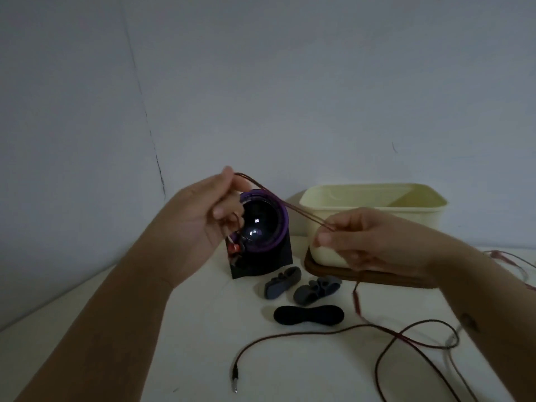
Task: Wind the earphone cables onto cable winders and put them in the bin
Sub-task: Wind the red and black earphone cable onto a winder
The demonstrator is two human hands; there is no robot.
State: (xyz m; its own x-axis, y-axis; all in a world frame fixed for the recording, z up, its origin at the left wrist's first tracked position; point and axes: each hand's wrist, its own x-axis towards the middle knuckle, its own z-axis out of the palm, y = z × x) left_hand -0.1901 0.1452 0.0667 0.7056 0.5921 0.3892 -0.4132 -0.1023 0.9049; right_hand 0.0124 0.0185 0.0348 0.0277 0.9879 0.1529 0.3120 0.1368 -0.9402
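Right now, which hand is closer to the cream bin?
Right. The right hand sits just in front of the bin, at its near corner; the left hand is farther off, to its left.

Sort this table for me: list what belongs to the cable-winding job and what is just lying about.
Job: earphone cable, pinched by left hand and right hand; grey winder by the stand; grey winder by the board; black winder; cream bin.
Lying about: black stand with purple-ringed dome; wooden board under the bin.

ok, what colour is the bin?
Plain cream, a pale yellow. The bin stands on a brown tray. It shows best in the head view, the only one.
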